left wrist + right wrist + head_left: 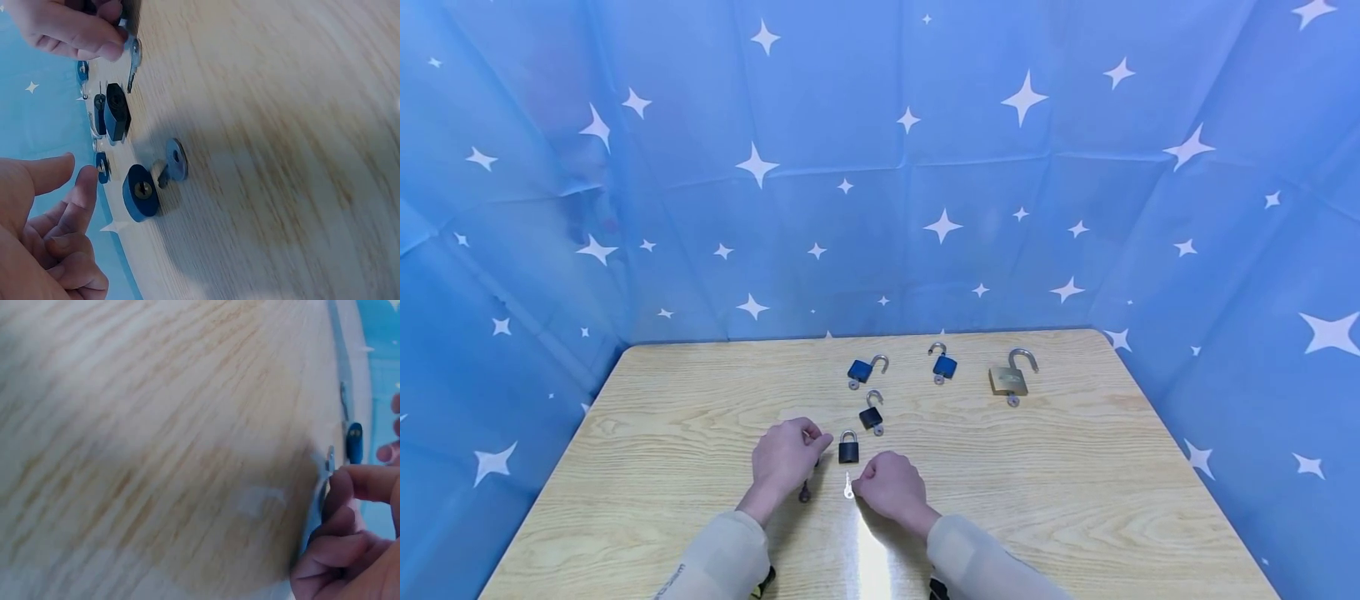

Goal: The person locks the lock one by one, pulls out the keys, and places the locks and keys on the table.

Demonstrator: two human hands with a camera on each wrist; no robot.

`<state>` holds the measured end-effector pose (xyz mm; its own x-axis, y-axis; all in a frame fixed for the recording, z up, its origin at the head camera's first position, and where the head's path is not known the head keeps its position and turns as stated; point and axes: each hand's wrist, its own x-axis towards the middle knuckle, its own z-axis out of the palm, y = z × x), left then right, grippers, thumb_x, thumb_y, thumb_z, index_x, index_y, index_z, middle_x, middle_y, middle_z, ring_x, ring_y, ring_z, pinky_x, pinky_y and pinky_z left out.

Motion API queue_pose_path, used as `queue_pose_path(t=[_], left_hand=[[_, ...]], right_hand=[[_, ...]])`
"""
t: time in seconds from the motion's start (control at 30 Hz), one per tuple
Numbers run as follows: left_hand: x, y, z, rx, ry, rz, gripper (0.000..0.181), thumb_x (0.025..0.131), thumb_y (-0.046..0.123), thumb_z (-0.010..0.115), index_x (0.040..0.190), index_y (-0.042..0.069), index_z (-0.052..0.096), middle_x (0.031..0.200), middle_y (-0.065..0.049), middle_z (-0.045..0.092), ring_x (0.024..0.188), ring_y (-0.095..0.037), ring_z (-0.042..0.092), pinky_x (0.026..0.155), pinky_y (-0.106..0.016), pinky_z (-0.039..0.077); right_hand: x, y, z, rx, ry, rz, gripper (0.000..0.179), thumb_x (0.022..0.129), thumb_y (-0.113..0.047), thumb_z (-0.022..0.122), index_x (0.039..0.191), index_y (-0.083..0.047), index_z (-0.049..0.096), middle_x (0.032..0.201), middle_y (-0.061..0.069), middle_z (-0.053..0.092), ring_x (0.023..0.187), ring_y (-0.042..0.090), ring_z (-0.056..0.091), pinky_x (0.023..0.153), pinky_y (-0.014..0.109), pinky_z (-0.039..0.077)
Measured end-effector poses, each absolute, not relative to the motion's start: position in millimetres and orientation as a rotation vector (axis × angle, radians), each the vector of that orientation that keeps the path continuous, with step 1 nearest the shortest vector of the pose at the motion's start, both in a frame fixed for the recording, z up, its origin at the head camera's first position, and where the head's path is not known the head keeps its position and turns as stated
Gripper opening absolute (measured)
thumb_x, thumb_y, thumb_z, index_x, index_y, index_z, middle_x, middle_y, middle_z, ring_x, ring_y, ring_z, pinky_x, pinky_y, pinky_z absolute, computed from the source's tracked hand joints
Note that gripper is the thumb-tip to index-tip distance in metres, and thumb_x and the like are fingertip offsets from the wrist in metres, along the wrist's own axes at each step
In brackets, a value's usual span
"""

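My left hand (786, 454) hovers with thumb and index finger apart, holding nothing. Below it in the left wrist view lie a dark padlock (141, 192), keyhole showing, and a round-headed key (177, 159); in the head view the hand mostly hides that padlock. To its right a black padlock (848, 452) lies with its shackle closed. In front of this padlock is a small silver key (848, 485), whose head my right hand (891, 485) pinches between thumb and index finger. The right wrist view shows part of this key (331, 459) beyond the fingertips.
Behind the hands lie a small black padlock (871, 417), two blue padlocks (860, 372) and a large brass padlock (1007, 381), all with shackles open and keys in them. A star-patterned blue curtain (850, 217) surrounds the wooden table (1075, 500) at back and sides.
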<state>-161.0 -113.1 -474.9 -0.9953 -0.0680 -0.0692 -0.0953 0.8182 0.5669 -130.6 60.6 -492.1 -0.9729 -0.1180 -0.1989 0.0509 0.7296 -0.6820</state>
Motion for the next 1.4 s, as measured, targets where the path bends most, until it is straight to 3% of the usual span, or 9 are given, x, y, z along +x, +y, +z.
queue_pose_path(t=[0.27,0.6,0.73,0.9,1.2,1.4], left_hand=[[-168,-94,-471,-0.113,2.953,0.923,0.021,0.088,0.042,0.068,0.086,0.021,0.071,0.063,0.008,0.061,0.05,-0.011,0.051,0.047,-0.028,0.036],[-186,-72,-474,-0.098,3.02,0.777,0.022,0.088,0.04,0.068,0.09,0.019,0.073,0.076,0.005,0.069,0.062,-0.013,0.057,0.053,-0.031,0.041],[-195,-60,-473,-0.124,3.007,0.718,0.028,0.089,0.039,0.067,0.071,0.018,0.066,0.062,0.006,0.058,0.054,-0.013,0.049,0.048,-0.03,0.035],[-202,-44,-473,-0.084,3.02,0.592,0.053,0.091,0.038,0.066,0.049,0.018,0.04,0.044,0.006,0.029,0.04,-0.012,0.035,0.039,-0.027,0.025],[-213,-26,-481,-0.064,3.084,0.396,0.049,0.09,0.04,0.066,0.052,0.015,0.05,0.051,-0.001,0.046,0.049,-0.017,0.048,0.042,-0.031,0.035],[-218,-22,-484,-0.076,3.059,0.404,0.049,0.087,0.04,0.07,0.052,0.015,0.048,0.051,0.001,0.042,0.049,-0.016,0.045,0.042,-0.029,0.033]], right_hand=[[-139,88,-477,-0.09,2.677,-1.125,0.021,0.085,-0.021,0.066,0.067,-0.011,0.068,0.057,0.002,0.066,0.046,0.01,0.054,0.05,0.028,0.042],[-147,129,-473,0.029,2.709,-1.088,0.019,0.088,-0.022,0.065,0.072,-0.011,0.067,0.06,0.0,0.063,0.052,0.012,0.053,0.052,0.027,0.04],[-150,143,-473,0.053,2.738,-1.066,0.019,0.087,-0.021,0.066,0.071,-0.012,0.067,0.061,0.0,0.063,0.053,0.012,0.052,0.052,0.027,0.039],[-152,156,-471,0.106,2.759,-1.074,0.015,0.087,-0.02,0.066,0.075,-0.011,0.069,0.066,-0.002,0.064,0.057,0.012,0.052,0.054,0.027,0.04],[-154,171,-471,0.188,2.727,-1.13,0.016,0.088,-0.024,0.064,0.092,-0.01,0.071,0.078,0.0,0.065,0.063,0.014,0.053,0.058,0.028,0.041],[-153,178,-474,0.204,2.729,-1.137,0.016,0.088,-0.024,0.064,0.091,-0.009,0.07,0.075,0.0,0.063,0.062,0.014,0.052,0.057,0.028,0.041]])
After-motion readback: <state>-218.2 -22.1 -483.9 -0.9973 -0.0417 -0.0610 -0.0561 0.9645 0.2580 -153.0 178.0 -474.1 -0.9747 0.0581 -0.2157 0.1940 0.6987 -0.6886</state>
